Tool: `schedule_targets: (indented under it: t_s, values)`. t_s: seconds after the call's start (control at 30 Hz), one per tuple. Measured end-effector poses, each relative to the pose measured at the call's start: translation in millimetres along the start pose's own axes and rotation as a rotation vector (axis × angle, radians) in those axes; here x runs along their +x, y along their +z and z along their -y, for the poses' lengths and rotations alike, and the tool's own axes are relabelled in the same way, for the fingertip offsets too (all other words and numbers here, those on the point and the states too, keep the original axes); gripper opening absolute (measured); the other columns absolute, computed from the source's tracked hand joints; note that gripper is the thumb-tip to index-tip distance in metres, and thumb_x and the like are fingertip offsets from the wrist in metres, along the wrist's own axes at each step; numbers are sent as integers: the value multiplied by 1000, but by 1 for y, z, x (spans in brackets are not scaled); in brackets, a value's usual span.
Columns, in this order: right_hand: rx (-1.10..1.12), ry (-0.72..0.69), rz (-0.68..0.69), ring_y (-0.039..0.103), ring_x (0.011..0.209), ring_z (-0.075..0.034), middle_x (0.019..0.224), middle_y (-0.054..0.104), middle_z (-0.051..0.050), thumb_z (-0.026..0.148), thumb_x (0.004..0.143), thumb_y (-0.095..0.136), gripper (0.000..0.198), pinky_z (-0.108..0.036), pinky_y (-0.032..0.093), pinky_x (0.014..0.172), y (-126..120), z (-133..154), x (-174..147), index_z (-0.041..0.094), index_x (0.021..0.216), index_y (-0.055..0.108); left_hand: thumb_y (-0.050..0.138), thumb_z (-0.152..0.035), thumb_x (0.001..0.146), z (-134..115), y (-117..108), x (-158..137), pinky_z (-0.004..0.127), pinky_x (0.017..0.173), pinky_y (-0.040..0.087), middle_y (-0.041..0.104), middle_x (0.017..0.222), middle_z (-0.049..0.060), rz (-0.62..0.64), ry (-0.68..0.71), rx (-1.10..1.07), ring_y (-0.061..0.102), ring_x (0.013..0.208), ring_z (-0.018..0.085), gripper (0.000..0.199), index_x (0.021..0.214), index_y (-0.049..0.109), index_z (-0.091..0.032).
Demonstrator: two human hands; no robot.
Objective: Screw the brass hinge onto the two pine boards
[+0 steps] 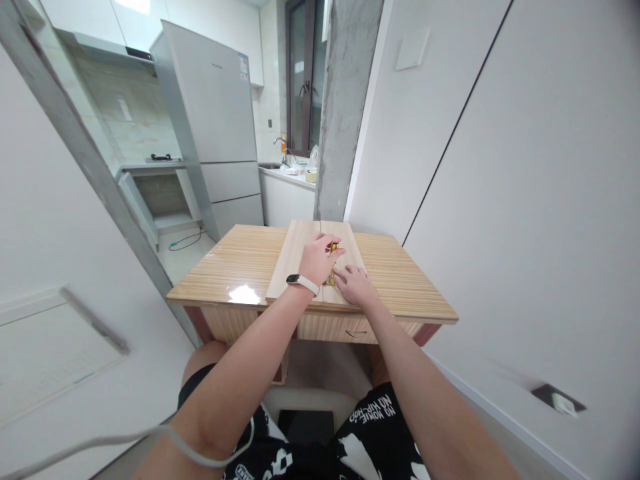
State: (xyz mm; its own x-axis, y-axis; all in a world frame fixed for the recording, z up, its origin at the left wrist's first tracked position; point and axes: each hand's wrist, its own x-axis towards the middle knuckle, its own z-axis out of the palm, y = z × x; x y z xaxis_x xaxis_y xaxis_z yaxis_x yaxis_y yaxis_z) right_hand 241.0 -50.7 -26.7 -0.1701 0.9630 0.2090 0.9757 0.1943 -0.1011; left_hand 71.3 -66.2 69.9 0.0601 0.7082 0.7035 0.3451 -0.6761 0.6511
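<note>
My left hand (319, 259), with a white-strapped band on its wrist, is closed around a short yellow-and-black handle (335, 247). It looks like a screwdriver, held roughly upright; its lower end is hidden. Just under it lies a small brass-coloured metal piece (330, 280), perhaps a hinge, near the seam between two pale wooden boards (299, 243). My right hand (356, 285) rests on the right-hand board with its fingers stretched out, their tips beside the metal piece. Whether they press on it I cannot tell.
The boards lie on a striped wooden desk (240, 257) with a drawer (345, 329) at its front. A white wall (500, 200) stands close on the right. Beyond the desk are a grey fridge (220, 107) and a sink counter (287, 193). A pale cable (125, 437) crosses at lower left.
</note>
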Motion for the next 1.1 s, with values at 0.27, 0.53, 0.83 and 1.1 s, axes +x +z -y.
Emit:
schedule_targets:
  t_s: [0.27, 0.53, 0.83, 1.1]
  values:
    - [11, 5, -9, 38, 134, -30, 150, 47, -6, 61, 102, 26, 53, -48, 29, 109, 0, -1, -1, 45, 148, 49, 71, -15, 85, 2, 1, 3, 29, 80, 59, 69, 99, 5, 30, -19, 21, 66, 78, 12, 17, 101, 74, -20]
    - [34, -7, -33, 39, 134, -30, 148, 49, -7, 60, 102, 29, 52, -47, 30, 109, 0, -1, -2, 44, 146, 52, 69, -15, 86, 0, -3, 0, 28, 79, 61, 70, 104, 6, 64, -27, -43, 68, 85, 13, 24, 110, 70, -20]
    - [15, 3, -13, 38, 135, -30, 149, 47, -6, 61, 102, 28, 53, -48, 28, 110, 1, -1, 0, 45, 148, 49, 79, -24, 80, -1, -6, -1, 31, 79, 58, 67, 95, 3, -38, -6, 108, 66, 76, 14, 18, 95, 70, -20]
    - [37, 7, 3, 37, 136, -30, 151, 46, -7, 61, 102, 28, 54, -48, 29, 110, 2, -2, 1, 44, 148, 49, 73, -16, 83, 2, -8, 4, 28, 79, 58, 71, 95, 3, 35, -10, 27, 66, 79, 13, 16, 98, 74, -21]
